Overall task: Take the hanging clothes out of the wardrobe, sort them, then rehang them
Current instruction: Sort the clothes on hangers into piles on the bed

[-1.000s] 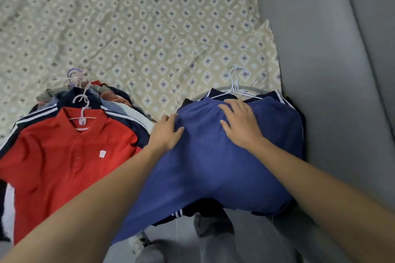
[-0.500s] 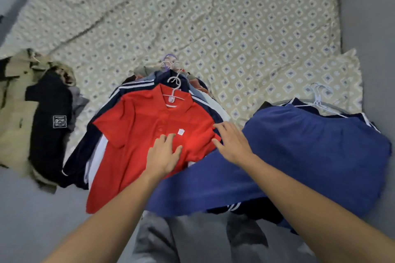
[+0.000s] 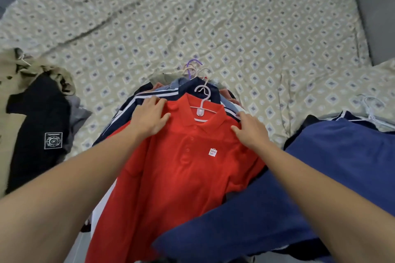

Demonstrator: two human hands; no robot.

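- Beige garment (image 3: 8, 96), far out to the left of the left hand, on the bed (image 3: 235, 17): laid off to the side, likely a pile already sorted out.
- Black garment (image 3: 40, 126), on top of the beige one: white square patch with a round emblem, lettering too small to read.
- Left hand (image 3: 149, 116): fingers spread and fairly straight, pressing flat on the left shoulder of the red polo shirt (image 3: 183, 166), probably to steady or gather it; not curled round anything.
- Red polo shirt, under both hands, topmost of the central stack (image 3: 171, 89) of hung clothes: small white chest tag, apparently "MINI SO", partly blurred.
- Pale hanger (image 3: 202, 107), between the hands, still in the collar, so the shirt stays ready for rehanging.
- Right hand (image 3: 249, 131): fingers bent over the shirt's right shoulder edge; whether it truly grips, I cannot tell.
- Blue garment (image 3: 320, 177), right of the right hand, draped over another hung pile, a separate group.
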